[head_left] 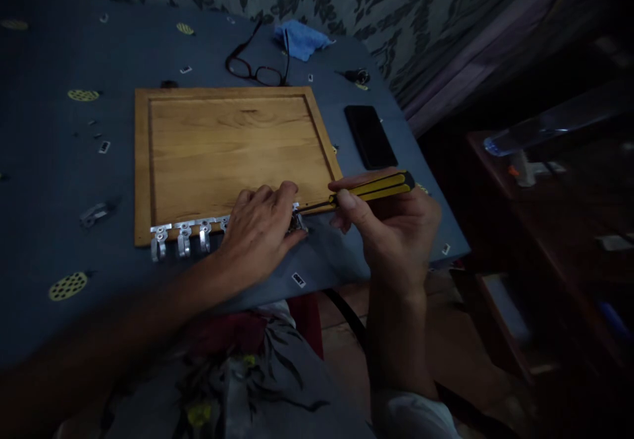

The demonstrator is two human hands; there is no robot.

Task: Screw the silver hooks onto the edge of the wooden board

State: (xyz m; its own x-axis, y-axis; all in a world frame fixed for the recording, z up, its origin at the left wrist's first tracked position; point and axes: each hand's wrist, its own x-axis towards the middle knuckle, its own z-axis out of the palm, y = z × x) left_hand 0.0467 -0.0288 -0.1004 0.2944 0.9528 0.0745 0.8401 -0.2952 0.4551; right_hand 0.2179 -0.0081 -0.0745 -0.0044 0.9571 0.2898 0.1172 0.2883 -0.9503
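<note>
A framed wooden board lies flat on the table. Along its near edge runs a silver metal rail with hooks, partly covered by my left hand. That hand's fingers rest on the board, and its thumb and forefinger close around the rail's right end. My right hand grips a screwdriver by its yellow and black handle. The shaft points left, its tip reaching the metal beside my left forefinger; the exact contact point is hidden.
Eyeglasses and a blue cloth lie behind the board. A black phone sits to its right, with a small dark tool farther back. A loose metal piece lies left, on the patterned tablecloth.
</note>
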